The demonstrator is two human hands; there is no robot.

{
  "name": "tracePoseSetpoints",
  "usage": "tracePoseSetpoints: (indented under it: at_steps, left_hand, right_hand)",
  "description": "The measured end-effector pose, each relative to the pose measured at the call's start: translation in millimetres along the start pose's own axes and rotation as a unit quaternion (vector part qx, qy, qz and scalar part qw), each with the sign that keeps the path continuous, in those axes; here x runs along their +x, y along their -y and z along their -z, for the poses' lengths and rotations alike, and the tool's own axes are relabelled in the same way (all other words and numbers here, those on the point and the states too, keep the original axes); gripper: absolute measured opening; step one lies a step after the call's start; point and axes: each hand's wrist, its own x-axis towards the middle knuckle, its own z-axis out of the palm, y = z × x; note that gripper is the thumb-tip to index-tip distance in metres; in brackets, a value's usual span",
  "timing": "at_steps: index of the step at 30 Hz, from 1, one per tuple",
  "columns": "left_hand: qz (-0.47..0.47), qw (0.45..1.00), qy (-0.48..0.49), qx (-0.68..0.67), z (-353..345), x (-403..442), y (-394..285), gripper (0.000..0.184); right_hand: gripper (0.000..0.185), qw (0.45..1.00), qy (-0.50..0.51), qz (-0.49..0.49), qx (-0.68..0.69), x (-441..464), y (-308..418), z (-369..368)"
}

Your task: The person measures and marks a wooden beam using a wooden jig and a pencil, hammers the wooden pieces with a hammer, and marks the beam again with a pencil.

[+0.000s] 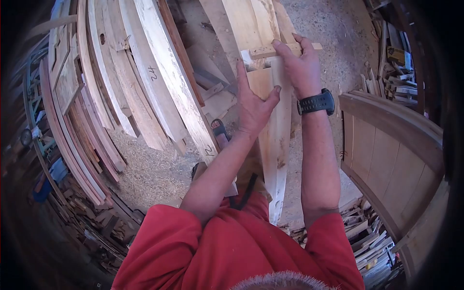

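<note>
A pale, long wooden board point(261, 86) runs away from my body, with a notch cut across it near its middle. Across the boards lies a short wooden strip point(311, 47). My right hand point(303, 70), with a dark watch on the wrist, grips this strip, the thumb on the near side and fingers over the top. My left hand point(256, 107) is at the board's left side. Its index finger stretches forward beside the notch and its thumb spreads toward the board's face; the other fingers are hidden.
Long planks point(157, 72), some marked with numbers, lie stacked on the left. At the right stands a panelled wooden piece point(386, 159). Offcuts point(369, 237) pile up at lower right, and shavings point(154, 179) cover the floor. A sandalled foot point(220, 129) shows below the planks.
</note>
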Motion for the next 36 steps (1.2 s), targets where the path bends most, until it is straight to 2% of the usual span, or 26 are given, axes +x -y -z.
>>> tracePoseSetpoints:
  at_steps: [2, 6, 14, 18, 24, 27, 30, 33, 36]
  left_hand:
    - [0.031, 0.999, 0.005, -0.032, 0.2, 0.6, -0.7, 0.114]
    - [0.034, 0.998, 0.007, -0.057, -1.1, 1.1, -2.1, 0.115]
    - [0.031, 0.998, 0.008, -0.051, -1.3, 1.2, -5.5, 0.113]
    - [0.049, 0.996, 0.011, -0.075, -1.0, 1.7, -4.3, 0.113]
    - [0.025, 0.998, 0.006, -0.057, -1.2, 1.5, 2.2, 0.114]
    - [0.023, 0.997, 0.008, -0.074, -4.0, 1.4, 2.8, 0.114]
    - [-0.002, 0.999, 0.010, -0.044, -3.3, 1.1, -0.7, 0.113]
    - [0.030, 0.997, -0.001, -0.065, -2.8, 1.8, 2.4, 0.114]
    - [0.015, 0.997, 0.000, -0.071, -4.1, 1.6, 2.9, 0.114]
  right_hand:
    - [0.070, 0.996, -0.004, -0.004, -0.094, -11.3, 10.6, 7.7]
    - [0.069, 0.994, -0.028, -0.002, -0.105, -25.7, 11.3, 6.7]
    - [0.069, 0.995, -0.036, -0.003, -0.090, 16.3, -3.3, -10.8]
    - [0.068, 0.994, 0.001, -0.013, -0.105, -16.1, 16.2, 9.6]
    - [0.067, 0.994, -0.041, -0.012, -0.102, -18.0, 13.4, -2.9]
    - [0.066, 0.990, -0.069, 0.022, -0.119, 5.0, 6.7, -11.0]
    - [0.067, 0.992, -0.060, 0.006, -0.111, 5.3, 7.6, -7.7]
    - [0.067, 0.994, -0.022, 0.011, -0.111, -20.3, 16.7, 9.6]
    - [0.068, 0.996, -0.014, -0.013, -0.089, -34.0, 14.3, 14.3]
